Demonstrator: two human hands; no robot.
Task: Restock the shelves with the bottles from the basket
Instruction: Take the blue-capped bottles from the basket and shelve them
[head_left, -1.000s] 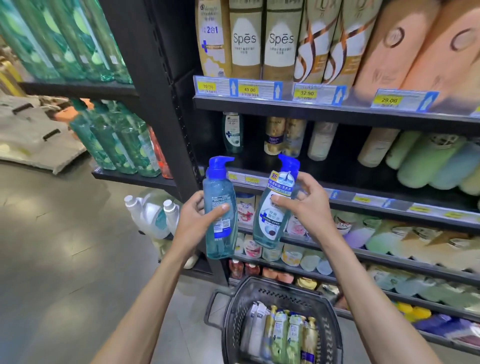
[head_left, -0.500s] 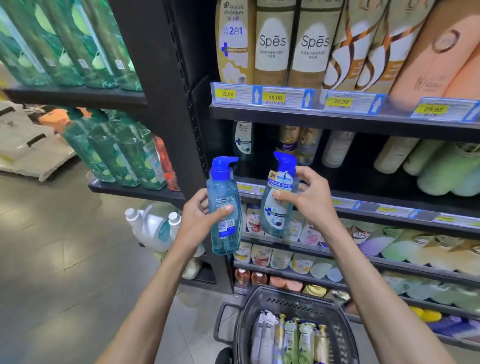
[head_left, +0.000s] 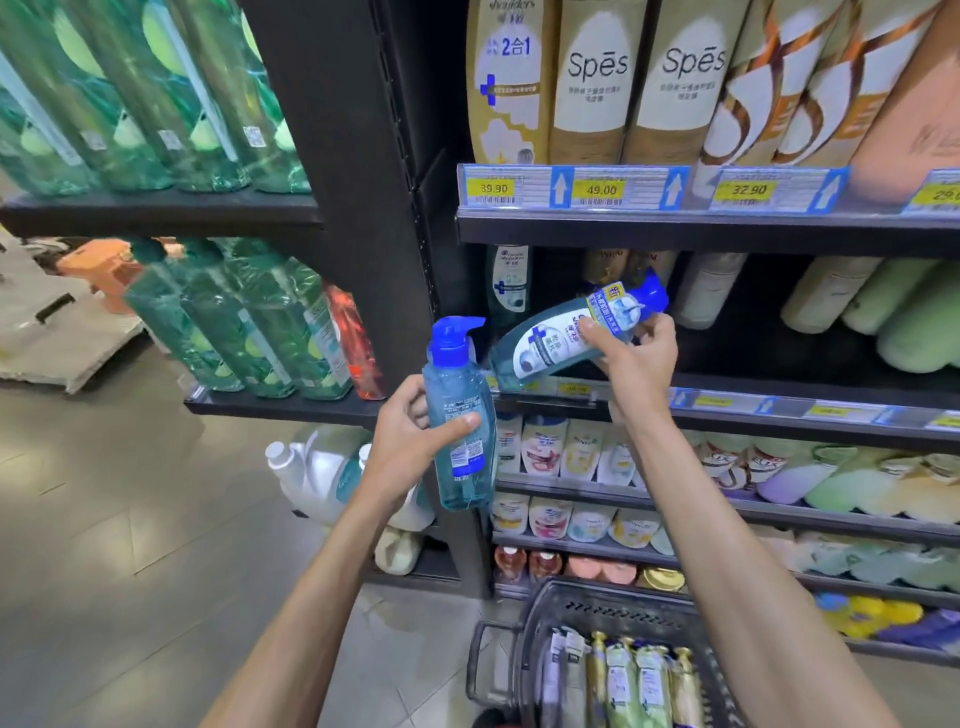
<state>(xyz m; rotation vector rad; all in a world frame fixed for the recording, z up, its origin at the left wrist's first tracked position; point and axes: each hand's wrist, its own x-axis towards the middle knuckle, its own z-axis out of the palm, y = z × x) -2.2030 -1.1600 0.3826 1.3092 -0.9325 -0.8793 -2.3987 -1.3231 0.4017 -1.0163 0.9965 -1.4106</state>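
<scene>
My left hand (head_left: 410, 441) grips an upright blue pump bottle (head_left: 460, 415), its back label facing me, in front of the shelf post. My right hand (head_left: 631, 358) holds a second blue pump bottle (head_left: 558, 338) near its neck. That bottle is tilted with its pump cap up to the right and its base over the front edge of the dark middle shelf (head_left: 727, 400). At the bottom stands the black basket (head_left: 618, 608) holding several slim bottles (head_left: 628, 680) with white, green and gold labels.
The middle shelf holds a dark green bottle (head_left: 508, 283) at the back left and pale bottles (head_left: 883, 306) to the right. Tall beige bottles (head_left: 592, 83) fill the shelf above, pouches (head_left: 566, 447) the rows below. Green bottles (head_left: 234, 322) and white jugs (head_left: 311, 473) stand left.
My right hand has tipped its bottle over sideways and moved it up and right to the middle shelf's edge. The left hand's bottle stays upright. The view has moved closer to the shelves.
</scene>
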